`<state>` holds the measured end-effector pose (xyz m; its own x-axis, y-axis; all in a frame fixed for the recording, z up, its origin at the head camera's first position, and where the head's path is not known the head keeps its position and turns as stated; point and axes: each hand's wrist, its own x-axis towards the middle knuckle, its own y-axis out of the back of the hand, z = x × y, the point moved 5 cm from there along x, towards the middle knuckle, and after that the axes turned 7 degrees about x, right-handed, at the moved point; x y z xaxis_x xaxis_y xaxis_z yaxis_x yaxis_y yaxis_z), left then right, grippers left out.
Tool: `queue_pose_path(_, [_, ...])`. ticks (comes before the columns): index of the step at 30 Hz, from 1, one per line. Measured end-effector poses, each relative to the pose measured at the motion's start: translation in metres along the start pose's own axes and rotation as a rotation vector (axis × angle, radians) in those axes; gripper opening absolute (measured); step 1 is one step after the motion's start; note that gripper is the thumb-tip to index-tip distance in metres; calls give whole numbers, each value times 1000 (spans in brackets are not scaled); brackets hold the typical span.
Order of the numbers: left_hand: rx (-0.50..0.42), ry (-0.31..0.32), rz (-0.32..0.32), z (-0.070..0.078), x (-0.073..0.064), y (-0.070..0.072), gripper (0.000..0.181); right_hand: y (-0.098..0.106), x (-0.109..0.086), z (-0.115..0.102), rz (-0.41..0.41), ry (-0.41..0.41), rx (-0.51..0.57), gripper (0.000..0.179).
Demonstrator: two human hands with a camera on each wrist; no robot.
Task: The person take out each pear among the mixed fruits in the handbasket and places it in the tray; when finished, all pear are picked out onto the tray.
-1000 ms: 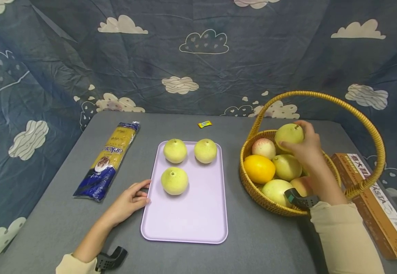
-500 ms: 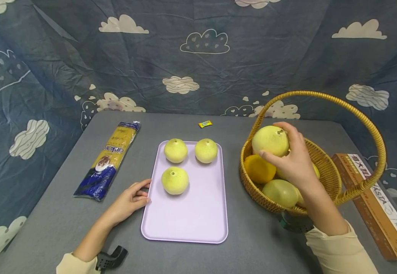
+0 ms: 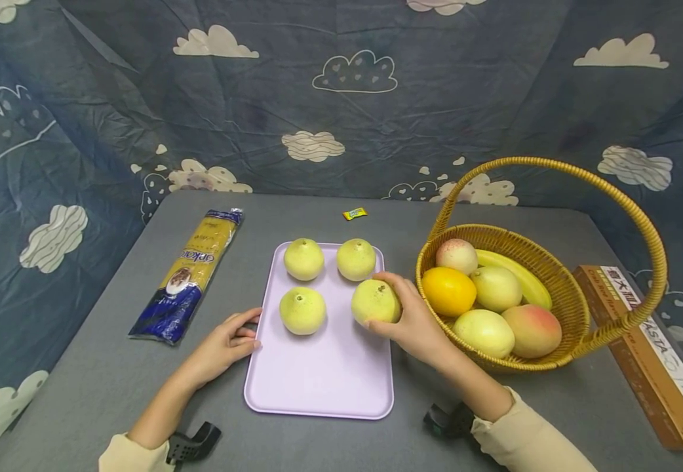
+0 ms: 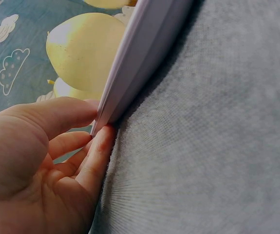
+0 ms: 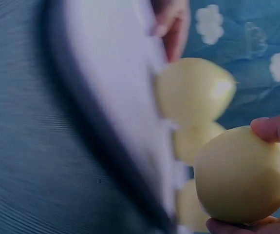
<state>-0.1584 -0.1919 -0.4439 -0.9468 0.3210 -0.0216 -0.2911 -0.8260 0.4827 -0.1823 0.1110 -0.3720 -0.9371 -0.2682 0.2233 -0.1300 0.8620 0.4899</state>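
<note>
On the lavender tray (image 3: 318, 387) stand several round yellow-green pears, among them a front-left pear (image 3: 303, 311) and two along the back. My right hand (image 3: 415, 328) grips another pear (image 3: 375, 301) at the tray's right side, thumb on the near side and fingers over the far side. Whether this pear touches the tray is unclear. My left hand (image 3: 220, 347) holds the tray's left rim; the left wrist view shows thumb (image 4: 76, 114) and fingertips against its edge. In the right wrist view, the held pear (image 5: 242, 175) is sharp while the tray is blurred.
A wicker basket (image 3: 577, 314) with a tall handle holds a peach (image 3: 532, 331), a banana (image 3: 521, 275), an orange-yellow fruit (image 3: 449, 292) and other fruit. A pasta box (image 3: 648, 354) lies right, a pasta packet (image 3: 191, 275) left, and a yellow wrapped sweet (image 3: 354, 214) behind the tray.
My right hand has lifted the pear out of the basket and carried it left to the tray's right side. My left hand has stayed at the tray's left rim.
</note>
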Motion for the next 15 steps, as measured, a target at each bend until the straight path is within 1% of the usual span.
queue_pose_path(3, [4,1,-1,0,0,0,57,-13,-1,13,-16,-14,-11,73])
queue_pose_path(6, [-1,4,0,0,1,0,57,-23,-1,19,-34,-11,-4,73])
queue_pose_path(11, [-11,1,2,0,1,0,57,-32,0,20,-51,-5,15,74])
queue_pose_path(15, [-14,-1,-2,-1,1,0,57,-35,1,20,-64,-26,26,73])
